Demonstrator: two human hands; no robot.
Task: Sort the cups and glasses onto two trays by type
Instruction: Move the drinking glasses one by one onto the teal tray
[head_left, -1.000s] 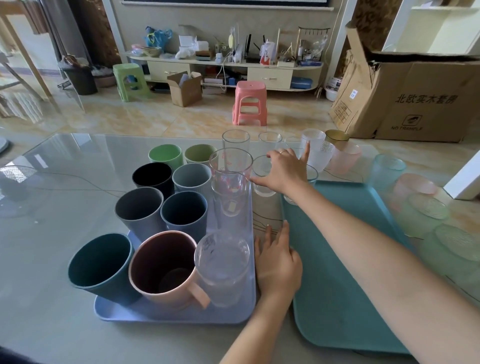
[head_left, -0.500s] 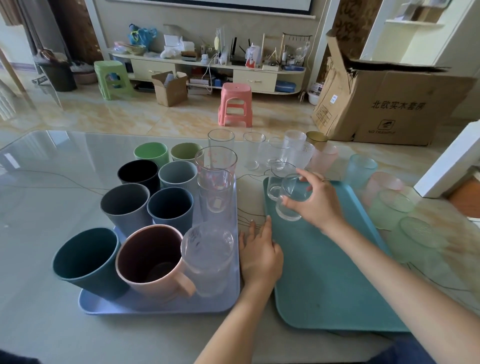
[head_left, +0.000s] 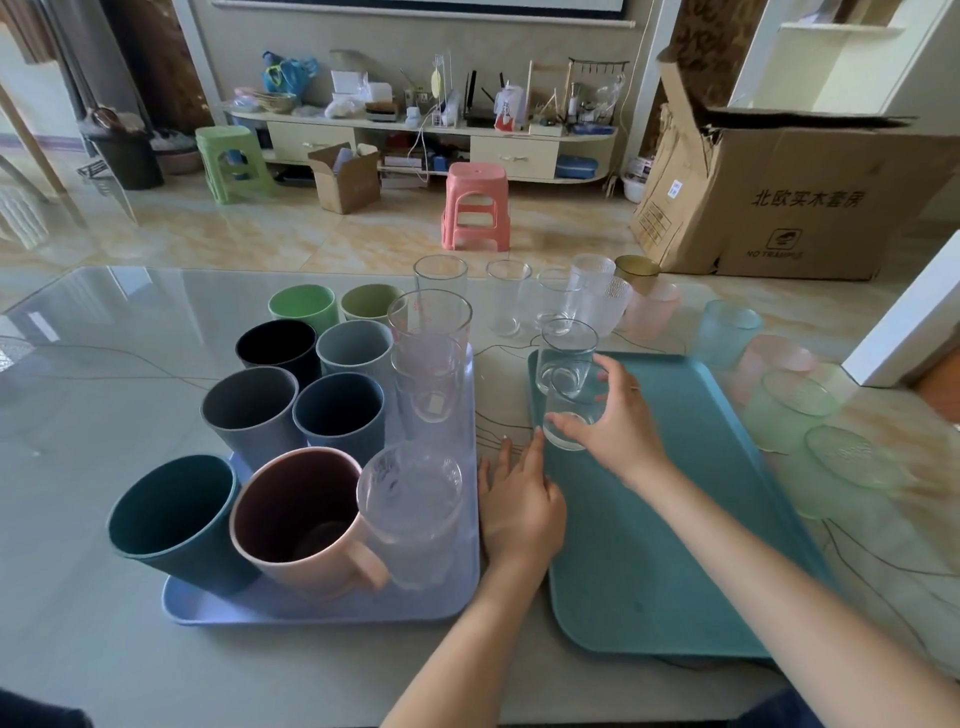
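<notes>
Glass (head_left: 570, 410) within right hand (head_left: 618, 421)

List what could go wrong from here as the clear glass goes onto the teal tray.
The right hand grips a small clear glass close beside another glass at the teal tray corner; they could knock together. Three clear glasses, like the tall glass, share the blue tray with opaque cups, so sorting stays mixed.

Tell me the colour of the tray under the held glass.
Teal tray, head view.
</notes>
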